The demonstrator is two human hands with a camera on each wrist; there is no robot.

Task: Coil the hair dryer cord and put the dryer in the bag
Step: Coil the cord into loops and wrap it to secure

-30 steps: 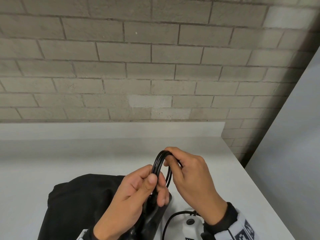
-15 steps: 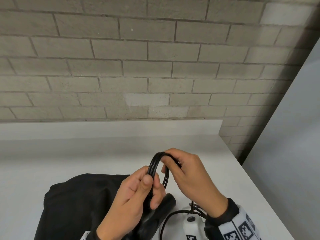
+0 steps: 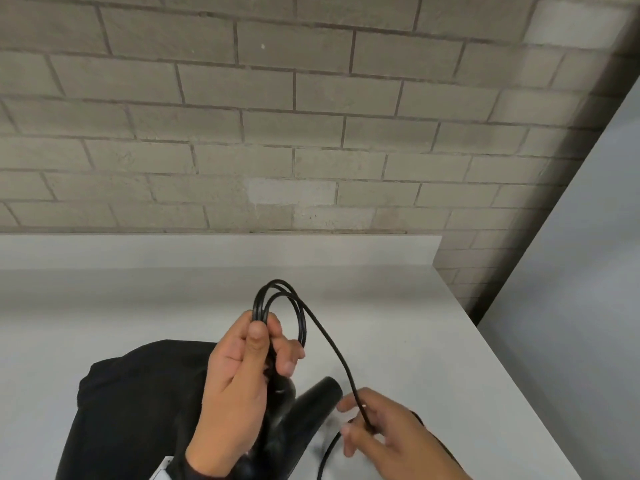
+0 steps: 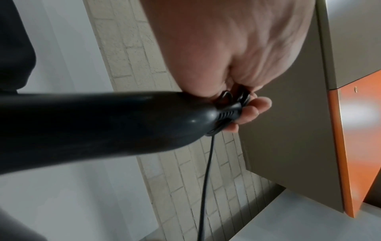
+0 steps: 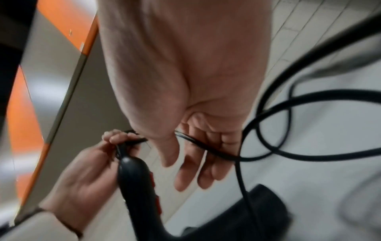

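Mid-coil here: the left hand point(image 3: 242, 379) has its fingers curled around the end of the hair dryer point(image 3: 301, 414) handle and the gathered loops of cord point(image 3: 277, 306) together, thumb pinning the loops where they stand up above the fist. The right hand point(image 3: 384, 431) sits lower, toward the right edge of the white countertop point(image 3: 398, 327), fingers loosely curled round the free run of cord so it can slide through. The dryer is held just over the counter near the front edge, nozzle pointing right, and the black bag point(image 3: 138, 403) lies flat on the counter just to its left, partly under the left hand. To do this bit well I'd let the cord run through the right fingers, bring it up and over to match the size of the existing loops, and tuck each new turn under the left thumb. There's more slack looped on the counter in the right wrist view and it looks crossed over itself, so I'd feed slowly and shake out twists before they end up in the coil.
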